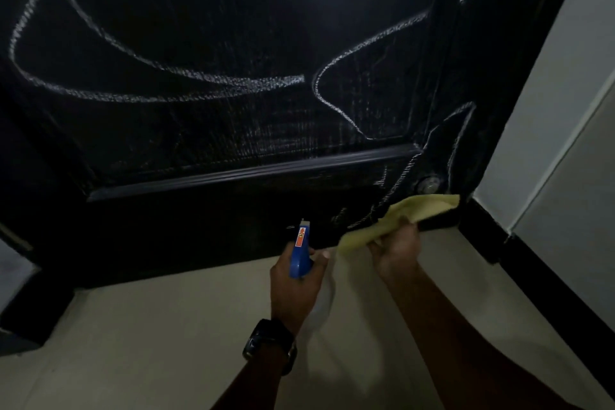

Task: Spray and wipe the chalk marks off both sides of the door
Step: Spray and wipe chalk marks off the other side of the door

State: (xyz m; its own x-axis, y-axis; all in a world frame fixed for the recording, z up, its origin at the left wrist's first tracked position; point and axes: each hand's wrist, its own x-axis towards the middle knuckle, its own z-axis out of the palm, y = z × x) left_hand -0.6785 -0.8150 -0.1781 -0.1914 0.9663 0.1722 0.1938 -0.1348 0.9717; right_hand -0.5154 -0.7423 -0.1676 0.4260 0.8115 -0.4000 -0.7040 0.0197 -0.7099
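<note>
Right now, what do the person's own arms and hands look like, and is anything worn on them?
Both forearms are bare, with no sleeves in view and no gloves. The left hand has a dark wristwatch with a dark band on its wrist. The right hand shows nothing on its wrist. No rings can be made out in the dim light.

Glossy dark wood-grain door (233,27), soft yellow cloth (412,213), blue plastic sprayer (299,253)
</note>
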